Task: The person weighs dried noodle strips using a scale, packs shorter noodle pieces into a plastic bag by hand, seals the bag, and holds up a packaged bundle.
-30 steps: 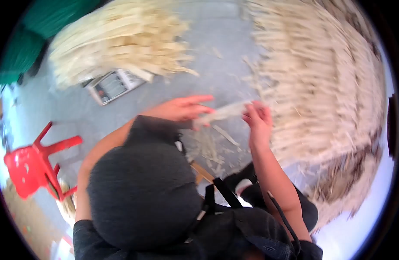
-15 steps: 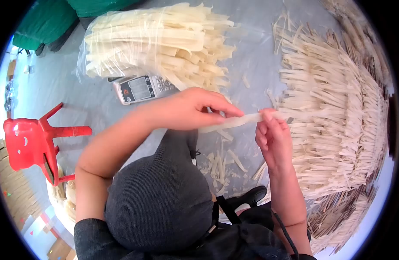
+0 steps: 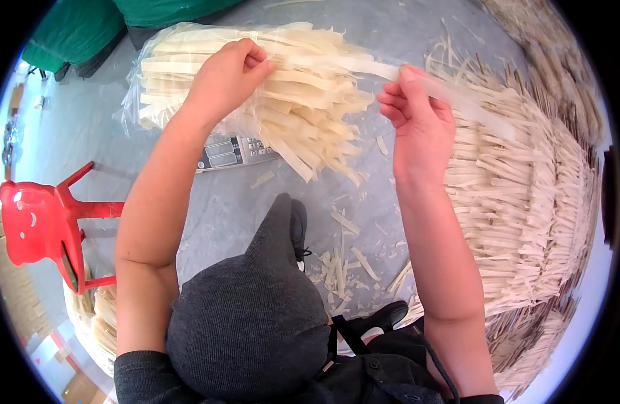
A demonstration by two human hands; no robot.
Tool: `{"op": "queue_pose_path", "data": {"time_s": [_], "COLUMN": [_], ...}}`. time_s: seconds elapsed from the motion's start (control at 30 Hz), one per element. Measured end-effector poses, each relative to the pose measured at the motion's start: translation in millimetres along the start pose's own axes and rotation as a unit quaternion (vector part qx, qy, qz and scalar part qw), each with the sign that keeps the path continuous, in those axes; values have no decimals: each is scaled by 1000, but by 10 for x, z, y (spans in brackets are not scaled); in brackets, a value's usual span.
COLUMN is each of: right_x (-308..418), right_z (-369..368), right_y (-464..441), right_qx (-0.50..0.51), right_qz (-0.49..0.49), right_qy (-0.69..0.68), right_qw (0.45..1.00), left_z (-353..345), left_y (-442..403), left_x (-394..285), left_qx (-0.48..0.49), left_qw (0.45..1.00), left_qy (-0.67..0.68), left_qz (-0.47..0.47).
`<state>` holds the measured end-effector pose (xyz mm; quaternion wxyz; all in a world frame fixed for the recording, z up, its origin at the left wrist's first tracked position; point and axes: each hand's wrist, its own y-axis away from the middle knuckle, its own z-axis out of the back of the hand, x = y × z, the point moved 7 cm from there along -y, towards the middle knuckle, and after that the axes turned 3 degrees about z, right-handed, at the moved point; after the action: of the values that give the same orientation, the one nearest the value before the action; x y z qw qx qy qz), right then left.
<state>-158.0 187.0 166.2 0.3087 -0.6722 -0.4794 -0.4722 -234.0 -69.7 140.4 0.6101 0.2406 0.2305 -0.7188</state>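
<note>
A long pale flat strip [image 3: 374, 66] stretches between my two hands, above a pile of similar strips. My left hand [image 3: 229, 77] is closed in a pinch at the strip's left end, over the pile. My right hand [image 3: 421, 121] pinches the strip between thumb and fingers, and its blurred free end trails off to the right. Beneath my left hand lies the pile of pale strips [image 3: 310, 101], its left part wrapped in clear plastic [image 3: 145, 81]. Partly covered by the pile is a grey digital scale [image 3: 239, 153].
On the right stands a large layered stack of pale strips [image 3: 505, 202]. Scraps [image 3: 337, 269] lie on the grey floor [image 3: 364, 215] near my shoe [image 3: 390, 315]. A red stool [image 3: 40, 222] is at the left, and green bags [image 3: 81, 34] sit at the upper left.
Both hands have moved forward, away from my body, with the strip. My left hand has also gone left over the pile, so the hands are farther apart.
</note>
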Motion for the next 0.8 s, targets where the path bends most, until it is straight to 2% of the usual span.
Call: {"op": "queue_pose_path", "data": {"time_s": [0.03, 0.07, 0.1, 0.17, 0.2, 0.27, 0.33, 0.4, 0.43, 0.5, 0.53, 0.6, 0.67, 0.8], "right_x": [-50, -99, -149, -336, -374, -580, -516, -524, -528, -676, -701, -639, -546, -506], "right_z": [-31, -64, -112, -196, -239, -381, -521, -661, -663, -709, -642, -380, 54, 96], "right_y": [-18, -33, -50, -59, -65, -14, 14, 23, 18, 91, 73, -102, -325, -295], "right_qx": [-4, -8, -8, -16, -16, 19, 12, 77, 76, 155, 155, 104, 55, 34], "right_qz": [0, 1, 2, -60, -61, -161, -147, -195, -194, -274, -274, -204, -167, -167], "right_qy": [6, 12, 13, -32, -30, -19, -4, 72, 73, 161, 161, 0, -135, -50], "right_qw": [1000, 1000, 1000, 998, 998, 987, 989, 975, 975, 935, 936, 973, 975, 984], "left_z": [9, -19, -62, 5, 35, 16, 33, 146, 121, 27, 4, 3, 29, 33], "left_y": [-19, -31, -24, 24, 64, 116, 181, 246, 252, 254, 243, 201, 212, 268], "left_x": [36, 149, 223, 257, 279, 233, 169, -36, -50, -42, -34, 12, 14, -83], "left_qx": [0, 25, 49, 23, -3, -38, -71, -116, -116, -94, -94, -95, -107, -124], "left_qw": [1000, 985, 941, 926, 909, 914, 918, 976, 976, 974, 974, 967, 968, 974], "left_qy": [0, 160, 315, 355, 394, 385, 374, 183, 184, 203, 203, 233, 228, 189], "left_qz": [0, 60, 117, 126, 136, 123, 109, 21, 20, 26, 26, 21, 12, 7]}}
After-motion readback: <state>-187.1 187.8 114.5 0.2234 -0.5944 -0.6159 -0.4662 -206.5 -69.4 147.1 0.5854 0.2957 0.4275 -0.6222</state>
